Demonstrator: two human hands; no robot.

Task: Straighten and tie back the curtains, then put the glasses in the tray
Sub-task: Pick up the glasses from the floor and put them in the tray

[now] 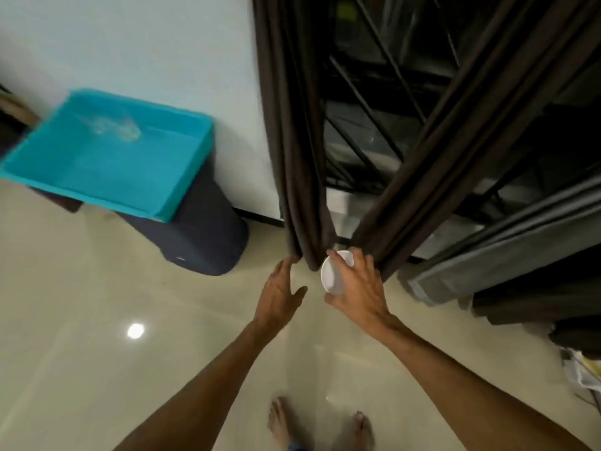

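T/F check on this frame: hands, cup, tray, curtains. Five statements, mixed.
1. The right hand has its grip on a white cup. True.
2. The left hand holds a glass. False: it holds nothing. Its fingers are straight, with the tips at the lower edge of the left curtain.
3. The teal tray sits on the floor. False: it rests on top of a dark bin.
4. A clear item lies in the tray. True, though it is too blurred to tell more.
5. The right curtain hangs straight down. False: it slants in toward the left curtain, and their lower ends meet by the hands.
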